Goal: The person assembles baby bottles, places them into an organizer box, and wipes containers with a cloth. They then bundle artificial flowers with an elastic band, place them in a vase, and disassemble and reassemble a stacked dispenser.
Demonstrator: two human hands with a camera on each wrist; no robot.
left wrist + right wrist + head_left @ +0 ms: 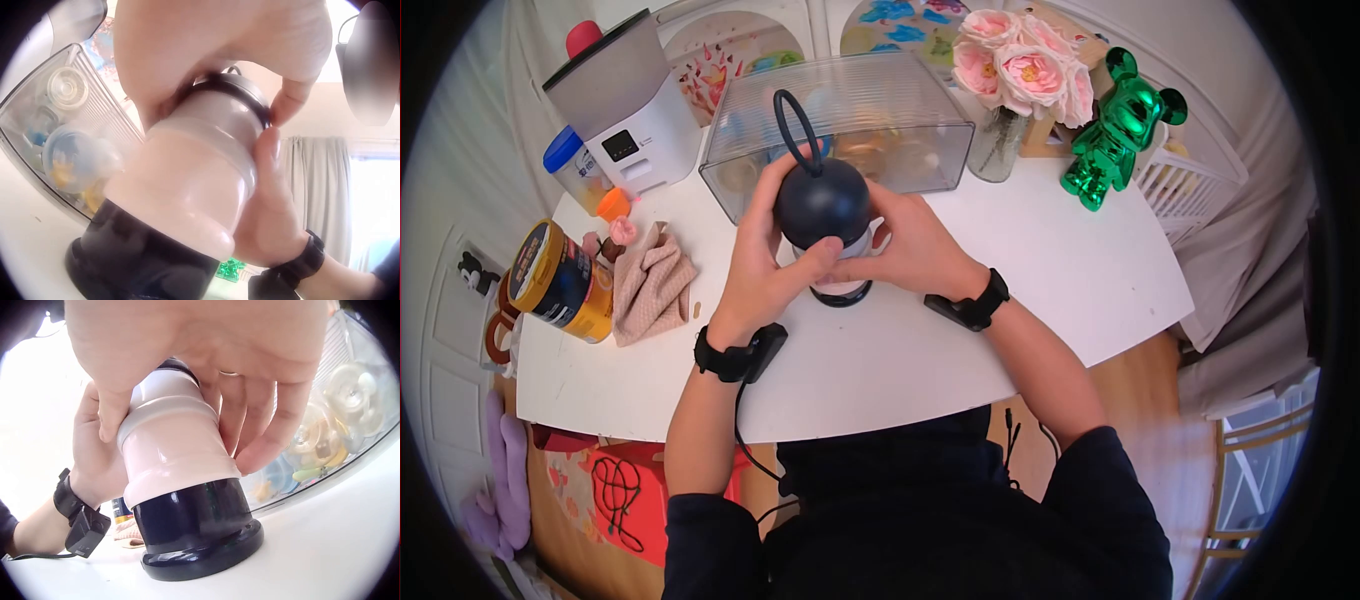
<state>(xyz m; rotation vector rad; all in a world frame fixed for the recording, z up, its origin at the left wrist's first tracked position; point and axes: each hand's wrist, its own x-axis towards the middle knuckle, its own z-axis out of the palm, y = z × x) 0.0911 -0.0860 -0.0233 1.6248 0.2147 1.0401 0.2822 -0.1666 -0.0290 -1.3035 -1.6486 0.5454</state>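
A stacked milk powder container [824, 205] stands on the white table before me, between both hands. It has a navy domed lid with a loop handle, grey and pale pink sections [177, 450], and a navy base [194, 519]. My left hand [772, 255] wraps the left side below the lid, its thumb across the front. From the other side my right hand [915, 240] grips the upper sections, with its thumb meeting the left thumb. In the right wrist view, the right fingers [265, 440] curl behind the container. The lid hides part of the left fingers in the head view.
Close behind is a clear ribbed box [840, 120] with bottles and small items. A yellow tin [565, 285], a pink cloth [652, 285] and a white machine [632, 125] stand left. A rose vase [998, 145] and shiny green bear figure [1120, 130] are at back right.
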